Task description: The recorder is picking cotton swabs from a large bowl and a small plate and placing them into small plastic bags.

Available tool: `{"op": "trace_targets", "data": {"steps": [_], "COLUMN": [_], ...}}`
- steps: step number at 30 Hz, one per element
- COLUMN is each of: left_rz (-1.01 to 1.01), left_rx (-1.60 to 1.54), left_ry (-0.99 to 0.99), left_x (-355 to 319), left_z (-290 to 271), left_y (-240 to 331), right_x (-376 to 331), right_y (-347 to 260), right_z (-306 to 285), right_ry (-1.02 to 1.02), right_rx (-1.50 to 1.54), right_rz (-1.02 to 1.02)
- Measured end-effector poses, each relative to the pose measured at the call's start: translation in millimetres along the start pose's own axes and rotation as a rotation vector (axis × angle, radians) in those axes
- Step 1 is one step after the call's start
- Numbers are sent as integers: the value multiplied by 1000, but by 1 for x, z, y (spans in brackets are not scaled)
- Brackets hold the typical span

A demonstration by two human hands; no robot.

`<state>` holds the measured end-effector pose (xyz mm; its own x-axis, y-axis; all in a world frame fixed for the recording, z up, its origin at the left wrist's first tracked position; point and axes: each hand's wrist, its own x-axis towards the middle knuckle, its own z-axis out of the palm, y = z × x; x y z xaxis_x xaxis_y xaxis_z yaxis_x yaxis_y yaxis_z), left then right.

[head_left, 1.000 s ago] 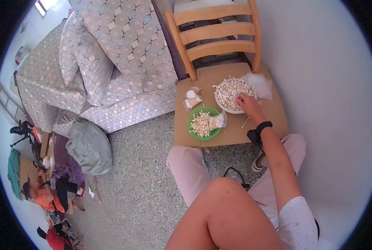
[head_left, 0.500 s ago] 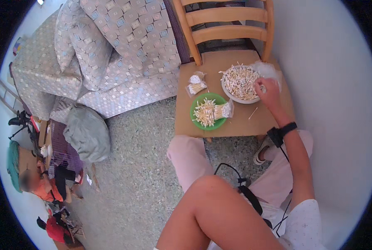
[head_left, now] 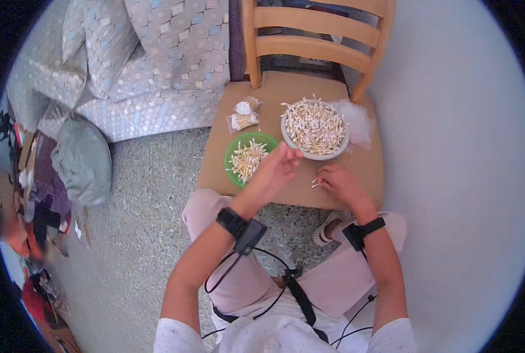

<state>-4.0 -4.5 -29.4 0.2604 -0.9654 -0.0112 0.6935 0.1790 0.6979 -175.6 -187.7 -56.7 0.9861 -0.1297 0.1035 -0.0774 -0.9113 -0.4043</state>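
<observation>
My right hand (head_left: pixel 340 183) is low over the chair seat, its fingertips closed on a loose cotton swab (head_left: pixel 316 183) whose white tips show. My left hand (head_left: pixel 279 167) is held over the right edge of a green bowl (head_left: pixel 229 160), fingers loosely apart and nothing visible in them. Loose cotton swabs (head_left: pixel 248 157) fill the green bowl; the left hand hides its right side. Farther back, a white bowl (head_left: pixel 343 147) is heaped with many more swabs (head_left: pixel 314 125).
Two small clear bags of swabs (head_left: pixel 244 121) lie left of the white bowl. Clear plastic bags (head_left: pixel 356 122) are to its right. A wooden chair back (head_left: pixel 315 50) rises behind, beside a pale wall (head_left: pixel 450 176). A patterned sofa (head_left: pixel 156 112) stands at the left; people are beyond.
My left hand has come into view over the green bowl. My right hand has moved from the white bowl down to the loose swab on the seat. The view has shifted.
</observation>
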Motion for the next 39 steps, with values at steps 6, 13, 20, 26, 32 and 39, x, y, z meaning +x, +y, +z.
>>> {"op": "trace_targets", "data": {"steps": [6,13,20,26,32,39], "left_rz": [116,233,298,256,83,192], "left_rx": [202,-83,-129,74,555,849], "left_ry": [183,141,116,139,190,291], "left_x": [5,4,2,3,-1,-3], "left_z": [-13,-15,-25,-26,-25,8], "left_y": [13,13,22,18,5,4], "right_x": [2,2,18,38,41,43], "right_y": [10,-3,-29,-10,-11,-29], "right_z": [21,17,-40,-43,-29,-16], "right_ry": [100,69,405,561,704,790], "right_rx": [18,-80,-9,141,166,387], "right_rz": [99,156,-51,201,247,336]}}
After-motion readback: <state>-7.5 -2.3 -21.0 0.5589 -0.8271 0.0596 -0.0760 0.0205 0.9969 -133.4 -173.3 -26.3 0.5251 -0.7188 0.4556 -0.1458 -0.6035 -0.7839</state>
